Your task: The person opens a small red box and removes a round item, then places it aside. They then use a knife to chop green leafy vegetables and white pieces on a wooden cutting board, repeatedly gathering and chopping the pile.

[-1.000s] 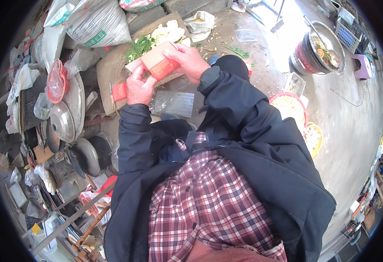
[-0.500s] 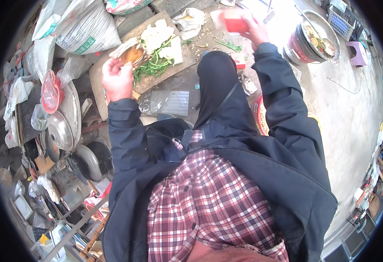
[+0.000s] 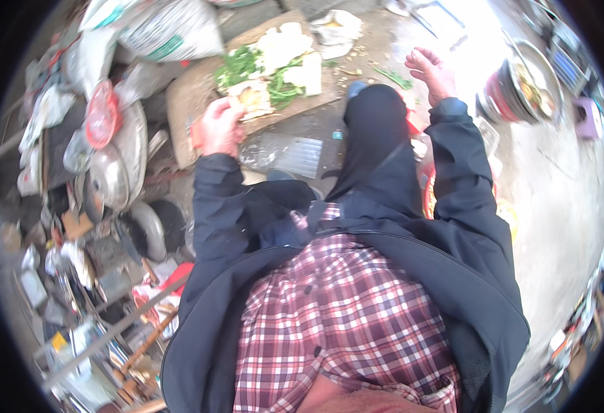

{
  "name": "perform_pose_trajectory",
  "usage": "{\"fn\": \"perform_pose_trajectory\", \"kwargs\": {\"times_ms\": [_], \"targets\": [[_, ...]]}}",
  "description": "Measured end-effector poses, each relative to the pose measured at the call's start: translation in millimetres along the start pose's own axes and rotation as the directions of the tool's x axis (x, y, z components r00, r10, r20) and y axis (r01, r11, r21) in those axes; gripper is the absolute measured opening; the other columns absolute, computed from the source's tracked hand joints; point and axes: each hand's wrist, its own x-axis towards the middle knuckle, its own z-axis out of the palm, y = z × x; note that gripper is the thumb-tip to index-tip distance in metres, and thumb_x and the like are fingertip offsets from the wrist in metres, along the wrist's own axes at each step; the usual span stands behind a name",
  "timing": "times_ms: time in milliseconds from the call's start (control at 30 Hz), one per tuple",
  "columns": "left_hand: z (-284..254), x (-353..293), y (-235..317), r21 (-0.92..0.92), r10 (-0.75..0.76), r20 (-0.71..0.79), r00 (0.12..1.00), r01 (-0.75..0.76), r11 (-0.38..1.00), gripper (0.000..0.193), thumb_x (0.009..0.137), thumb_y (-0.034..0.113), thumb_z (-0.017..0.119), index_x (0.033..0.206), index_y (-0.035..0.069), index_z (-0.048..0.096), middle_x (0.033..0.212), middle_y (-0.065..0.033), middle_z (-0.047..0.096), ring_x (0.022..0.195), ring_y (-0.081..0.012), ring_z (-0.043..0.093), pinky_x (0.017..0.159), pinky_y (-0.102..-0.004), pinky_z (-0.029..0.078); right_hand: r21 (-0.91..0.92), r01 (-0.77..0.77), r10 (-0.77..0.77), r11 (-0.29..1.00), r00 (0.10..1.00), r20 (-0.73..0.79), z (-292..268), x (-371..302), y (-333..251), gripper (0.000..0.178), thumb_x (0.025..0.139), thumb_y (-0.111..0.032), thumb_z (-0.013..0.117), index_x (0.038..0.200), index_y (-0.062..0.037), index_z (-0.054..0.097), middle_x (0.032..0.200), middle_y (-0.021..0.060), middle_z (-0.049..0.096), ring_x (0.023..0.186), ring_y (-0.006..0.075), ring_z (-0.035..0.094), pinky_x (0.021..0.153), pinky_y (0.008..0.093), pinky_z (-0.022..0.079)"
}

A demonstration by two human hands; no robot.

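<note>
My left hand is closed at the left part of a wooden board. Its fingertips meet a pale yellow-brown piece, blurred; what the fingers hold I cannot make out. A reddish patch shows beside that hand. Green leafy vegetables and large pale leaves lie on the board. My right hand hovers beyond my raised knee, fingers bent and apart, with nothing visible in them. A small green sprig lies on the ground to its left.
At the right stands a round stove with a pan of food, beside a purple stool. White sacks are at the far left; pot lids and clutter fill the left side. A clear plastic sheet lies near my feet.
The view has shifted, moving the scene rightward. The red packet is no longer in my right hand, whose fingers now show. My left hand has lowered toward the board's near side; the shiny brownish thing is gone from it.
</note>
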Motion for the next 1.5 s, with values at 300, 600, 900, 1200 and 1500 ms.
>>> {"fn": "perform_pose_trajectory", "kwargs": {"times_ms": [300, 600, 900, 1200, 1500], "targets": [[4, -21, 4, 0.316, 0.003, 0.182, 0.983, -0.061, 0.947, 0.026, 0.076, 0.013, 0.072, 0.097, 0.002, 0.06, 0.08, -0.004, 0.065, 0.058, -0.0064, 0.054, 0.051, -0.0209, 0.042, 0.069, -0.412, 0.235, 0.909, 0.642, 0.73, 172, -65, -9, 0.046, 0.086, -0.025, 0.067, 0.123, -0.0013, 0.052, 0.111, 0.0094, 0.06, 0.088, 0.0176, 0.062, 0.073, 0.0316, 0.053], [-1, -29, -30, 0.08, -0.098, 0.16, 0.982, 0.086, 0.993, 0.034, 0.087, 0.022, 0.065, 0.11, -0.002, 0.057, 0.081, -0.0053, 0.062, 0.061, -0.0101, 0.057, 0.051, -0.0221, 0.044, 0.162, -0.626, 0.332, 0.763, 0.595, 0.732, 185, -77, 28, 0.02, 0.089, -0.01, 0.056, 0.108, -0.002, 0.058, 0.099, 0.0087, 0.062, 0.087, 0.0204, 0.061, 0.074, 0.0372, 0.053], [8, -22, -64, 0.109, 0.074, 0.008, 0.997, -0.074, 0.991, 0.019, 0.085, 0.013, 0.065, 0.095, -0.003, 0.063, 0.078, -0.0035, 0.064, 0.067, -0.0105, 0.059, 0.059, -0.0252, 0.047, 0.181, -0.607, 0.272, 0.774, 0.576, 0.771, 185, -82, 40, 0.042, 0.081, 0.001, 0.063, 0.121, -0.0012, 0.049, 0.111, 0.0109, 0.06, 0.099, 0.0251, 0.062, 0.081, 0.0411, 0.054], [9, -34, -60, 0.654, 0.372, 0.163, 0.914, -0.383, 0.653, 0.006, 0.083, 0.008, 0.06, 0.085, 0.001, 0.061, 0.073, -0.0121, 0.062, 0.069, -0.022, 0.06, 0.065, -0.0336, 0.048, 0.096, -0.507, 0.248, 0.857, 0.567, 0.785, 186, -83, 48, 0.048, 0.082, -0.017, 0.072, 0.122, -0.0041, 0.05, 0.109, 0.0064, 0.06, 0.098, 0.018, 0.06, 0.087, 0.035, 0.048], [9, -33, -41, 0.552, 0.228, 0.216, 0.949, -0.311, 0.774, 0.013, 0.08, 0.014, 0.064, 0.083, 0.002, 0.062, 0.078, -0.0152, 0.064, 0.076, -0.0313, 0.063, 0.068, -0.0375, 0.049, 0.011, -0.419, 0.234, 0.908, 0.53, 0.815, 186, -91, 35, 0.027, 0.081, -0.011, 0.071, 0.104, -0.0007, 0.062, 0.095, 0.0051, 0.067, 0.085, 0.0132, 0.063, 0.077, 0.0293, 0.051]]}}
